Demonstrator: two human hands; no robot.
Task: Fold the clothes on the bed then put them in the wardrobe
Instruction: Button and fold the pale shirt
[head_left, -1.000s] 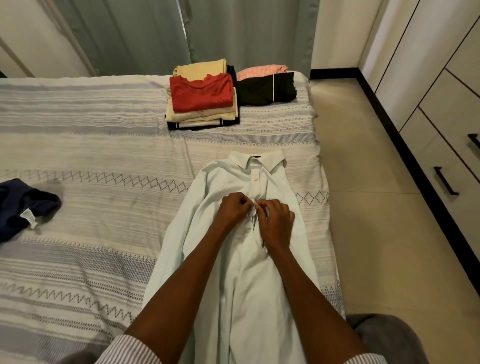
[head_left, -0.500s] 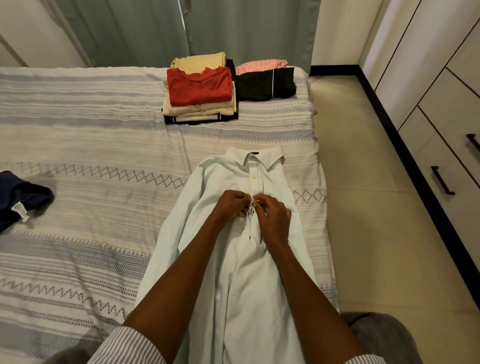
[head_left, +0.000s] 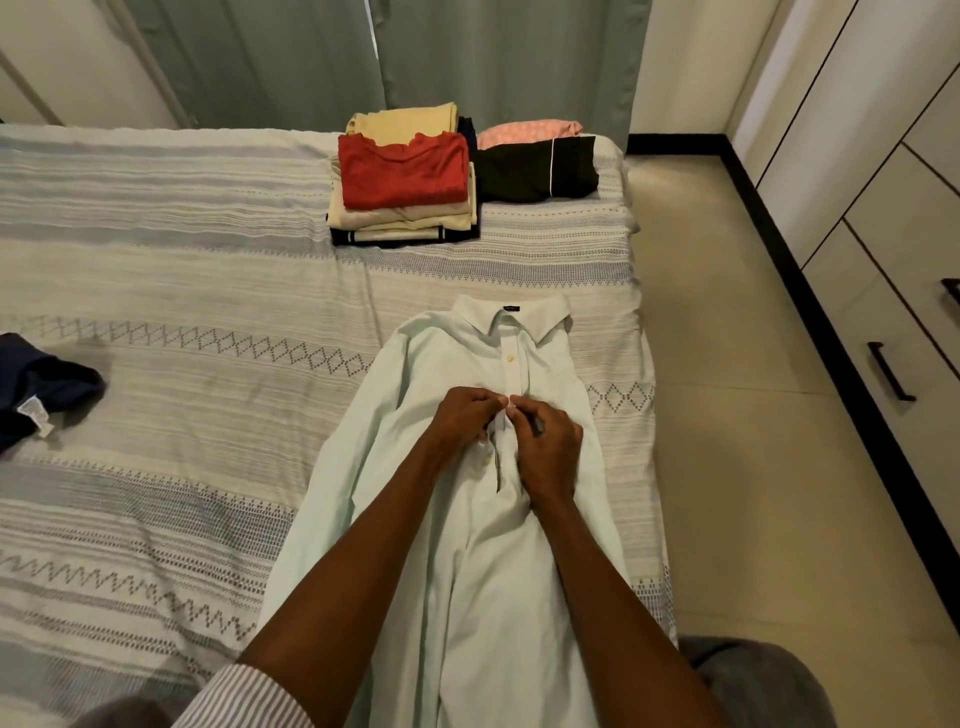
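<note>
Little displaced since the earlier frames: both hands kept at the same placket button, view shifted only slightly.

Item: pale mint button-up shirt (head_left: 467, 571), laid face up on the striped bedspread (head_left: 182, 291) near its right edge, collar away from the person, long axis running toward the camera. Placket pinched from either side by left hand (head_left: 460, 423) and right hand (head_left: 550, 452), fingertips meeting at one button; buttoning is judged in progress, lower placket still open beneath the grip. Both hands equally near. Beyond the collar: a folded stack topped by a red top (head_left: 402, 171), beside it folded black garment (head_left: 537, 166). Unfolded navy garment (head_left: 41, 384) noted far left. Wardrobe drawers (head_left: 883, 312) at right.
</note>
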